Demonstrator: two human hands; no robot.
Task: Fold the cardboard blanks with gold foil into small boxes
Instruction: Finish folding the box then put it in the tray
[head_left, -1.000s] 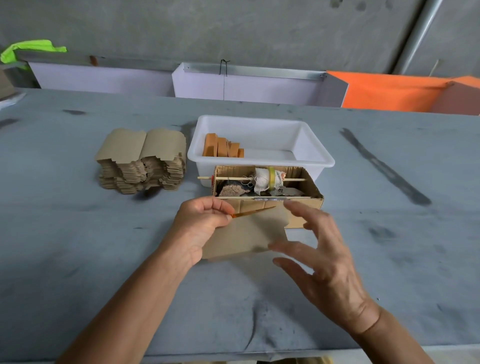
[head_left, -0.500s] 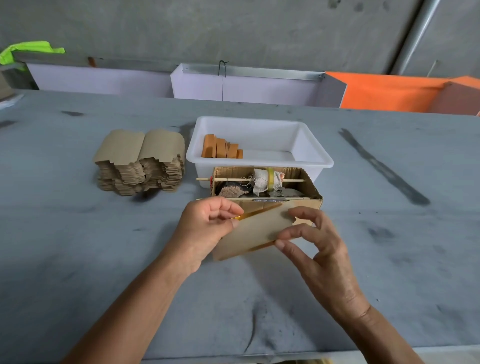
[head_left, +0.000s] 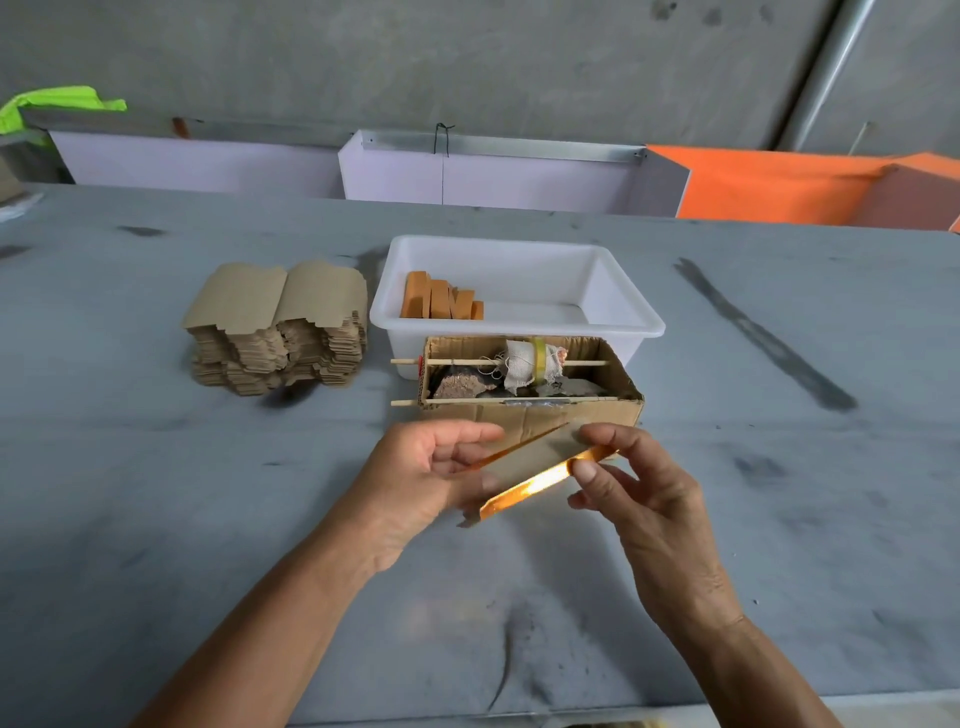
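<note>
While held above the grey table (head_left: 156, 493): a cardboard blank (head_left: 535, 457) with gold foil is tilted.
Left hand (head_left: 421, 478): fingers curled round its left end.
Right hand (head_left: 639, 499): its right end is pinched.
Behind: a cardboard box (head_left: 530, 415), a white tub (head_left: 623, 312).
Left: stacked blanks (head_left: 275, 327).

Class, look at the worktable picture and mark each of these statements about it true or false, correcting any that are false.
1. Both hands hold one cardboard blank. True: the left hand and right hand grip it above the table.
2. The white tub holds green boxes. False: it holds orange folded boxes.
3. The stack of blanks lies left of the tub. True.
4. The open cardboard box stands behind the tub. False: it stands in front, nearer the person.
5. Gold foil shows along the blank's edge. True.
</note>
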